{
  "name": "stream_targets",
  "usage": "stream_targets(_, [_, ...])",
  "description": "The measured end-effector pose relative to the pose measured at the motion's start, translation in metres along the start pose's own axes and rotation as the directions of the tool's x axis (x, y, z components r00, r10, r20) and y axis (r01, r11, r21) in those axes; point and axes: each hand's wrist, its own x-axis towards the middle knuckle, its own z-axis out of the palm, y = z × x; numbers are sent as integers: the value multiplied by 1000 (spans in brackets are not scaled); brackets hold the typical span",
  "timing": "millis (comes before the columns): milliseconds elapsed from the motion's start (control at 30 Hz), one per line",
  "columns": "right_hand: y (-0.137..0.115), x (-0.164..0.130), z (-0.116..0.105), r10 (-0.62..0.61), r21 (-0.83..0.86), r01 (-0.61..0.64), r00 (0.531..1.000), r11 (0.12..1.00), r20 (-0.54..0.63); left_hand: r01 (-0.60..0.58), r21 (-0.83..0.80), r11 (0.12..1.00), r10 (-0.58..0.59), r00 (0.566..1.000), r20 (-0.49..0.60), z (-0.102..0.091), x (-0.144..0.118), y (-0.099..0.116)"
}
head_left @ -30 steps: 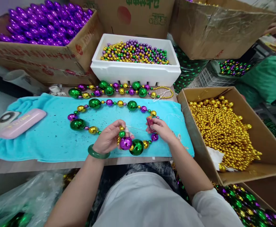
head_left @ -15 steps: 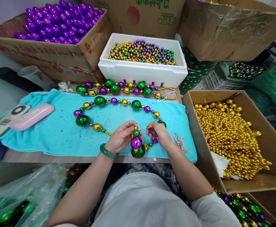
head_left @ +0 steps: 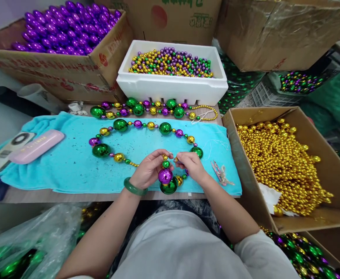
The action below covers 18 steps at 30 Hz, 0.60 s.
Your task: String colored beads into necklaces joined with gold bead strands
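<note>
A necklace of shiny green, purple and gold beads (head_left: 165, 128) lies in a loop on the turquoise towel (head_left: 71, 170). My left hand (head_left: 150, 167), with a green bangle at the wrist, is closed on the necklace's end by small gold and green beads. A purple bead (head_left: 165, 176) and a large green bead (head_left: 169, 186) hang just below those fingers. Close by on the right, my right hand (head_left: 190, 164) is closed in a pinch, its fingertips nearly meeting the left ones. It holds a small orange-tipped thing, mostly hidden by the fingers.
Behind the towel lies another bead necklace (head_left: 138, 109), before a white foam box (head_left: 172, 87) of small beads. Boxes of purple beads (head_left: 62, 31) and gold bead strings (head_left: 277, 166) flank the table. A pink case (head_left: 37, 146) and small scissors (head_left: 218, 172) rest on the towel.
My right hand has moved left, closer to my left hand, and the orange-tipped thing has become more hidden. The view has shifted slightly.
</note>
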Motion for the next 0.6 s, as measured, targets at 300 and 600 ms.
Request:
stream_targets(300, [-1,2,2,-71,-67,73,997,995,22,14,-21,1000,-14,1000,4,0,-1,-2])
stream_targets(600, [-2,1,2,-105,-167,112,993,980,48,21,-15,1000,-21,999,-25,1,1,-2])
